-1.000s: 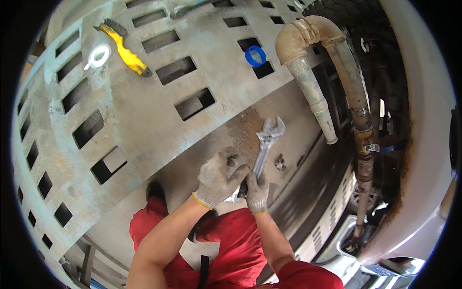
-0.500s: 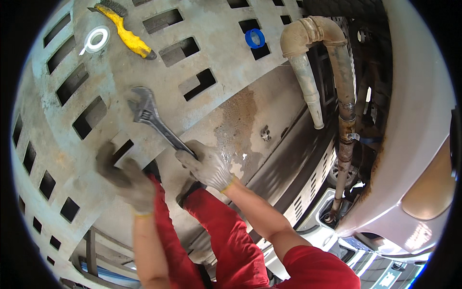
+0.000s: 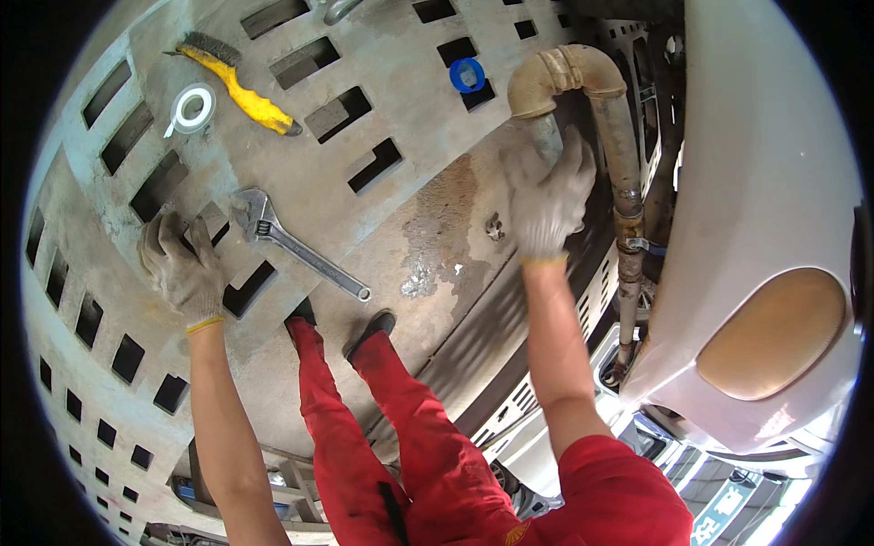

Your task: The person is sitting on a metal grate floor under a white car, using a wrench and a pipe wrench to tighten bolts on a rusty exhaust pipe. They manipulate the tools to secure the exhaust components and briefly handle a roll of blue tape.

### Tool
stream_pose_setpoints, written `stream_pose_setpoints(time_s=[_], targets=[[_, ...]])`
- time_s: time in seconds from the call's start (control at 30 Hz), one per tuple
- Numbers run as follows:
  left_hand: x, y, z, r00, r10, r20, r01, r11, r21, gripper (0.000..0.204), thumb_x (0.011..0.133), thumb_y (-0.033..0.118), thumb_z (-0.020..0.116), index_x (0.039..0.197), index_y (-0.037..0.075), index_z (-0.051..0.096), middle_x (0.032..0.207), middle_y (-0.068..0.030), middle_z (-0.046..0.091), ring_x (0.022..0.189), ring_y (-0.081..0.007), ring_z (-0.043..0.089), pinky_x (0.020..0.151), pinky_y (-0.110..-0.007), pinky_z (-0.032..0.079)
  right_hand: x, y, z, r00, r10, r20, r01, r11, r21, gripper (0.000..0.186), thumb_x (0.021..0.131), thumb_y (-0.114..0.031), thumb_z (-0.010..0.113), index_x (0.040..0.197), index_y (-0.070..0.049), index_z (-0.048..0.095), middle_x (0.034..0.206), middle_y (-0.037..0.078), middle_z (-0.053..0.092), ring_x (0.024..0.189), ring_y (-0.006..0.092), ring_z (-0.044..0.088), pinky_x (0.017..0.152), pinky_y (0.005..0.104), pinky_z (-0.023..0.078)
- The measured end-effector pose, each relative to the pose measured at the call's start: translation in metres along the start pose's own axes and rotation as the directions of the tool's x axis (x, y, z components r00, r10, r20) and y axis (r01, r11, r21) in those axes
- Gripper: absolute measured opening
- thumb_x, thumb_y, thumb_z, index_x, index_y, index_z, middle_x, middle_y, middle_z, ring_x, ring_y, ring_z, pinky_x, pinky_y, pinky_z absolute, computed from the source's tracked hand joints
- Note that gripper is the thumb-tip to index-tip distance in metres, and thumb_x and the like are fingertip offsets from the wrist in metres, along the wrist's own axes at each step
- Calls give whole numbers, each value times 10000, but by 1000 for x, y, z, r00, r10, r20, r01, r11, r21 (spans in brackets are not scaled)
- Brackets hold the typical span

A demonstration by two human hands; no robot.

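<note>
An adjustable wrench [image 3: 305, 257] lies on the grey slotted metal panel [image 3: 300, 150], its jaw toward the far left, with neither hand on it. My left hand [image 3: 182, 268], in a pale work glove, is open over the panel left of the wrench jaw, fingers slightly curled. My gloved right hand [image 3: 549, 200] is up at the short leg of a hooked, rusty pipe [image 3: 566, 71]. Its fingers look stretched out, though motion blurs them. The hand covers the leg's lower part; I cannot tell whether they touch.
A yellow-handled wire brush [image 3: 241, 86], a roll of white tape [image 3: 192, 108] and a blue ring [image 3: 467, 75] lie on the panel. A wet patch [image 3: 437, 218] marks the floor. At right hangs a pale vehicle body panel [image 3: 746, 182].
My right hand has let go of the wrench and moved right and up to the pipe. The wrench now rests on the panel. My left hand has shifted left and up.
</note>
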State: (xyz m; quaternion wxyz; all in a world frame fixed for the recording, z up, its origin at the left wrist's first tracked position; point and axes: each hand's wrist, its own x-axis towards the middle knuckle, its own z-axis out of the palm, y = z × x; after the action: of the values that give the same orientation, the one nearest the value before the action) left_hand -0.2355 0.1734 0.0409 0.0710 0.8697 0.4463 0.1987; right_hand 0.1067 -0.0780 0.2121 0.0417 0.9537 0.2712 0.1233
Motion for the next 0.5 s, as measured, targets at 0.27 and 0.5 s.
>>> stream_pose_setpoints(time_s=[0.27,0.5], targets=[[3,4,2,1000,2,0,-2,1000,5,408,999,331,706,1270,42,608,1331,-172,619,1299,-399,551,1156,-555,404,85,24,26,907,149,394,-162,987,0,972,704,-690,854,1360,-15,612,1144,297,742,1111,477,692,984,522,536],[9,9,0,1000,24,-6,-23,999,36,426,987,326,721,1280,45,591,1320,-170,611,1283,-393,560,1156,-558,410,84,33,28,922,131,365,-157,987,44,915,691,-710,857,1258,-19,662,1119,287,747,1099,479,694,960,527,542]])
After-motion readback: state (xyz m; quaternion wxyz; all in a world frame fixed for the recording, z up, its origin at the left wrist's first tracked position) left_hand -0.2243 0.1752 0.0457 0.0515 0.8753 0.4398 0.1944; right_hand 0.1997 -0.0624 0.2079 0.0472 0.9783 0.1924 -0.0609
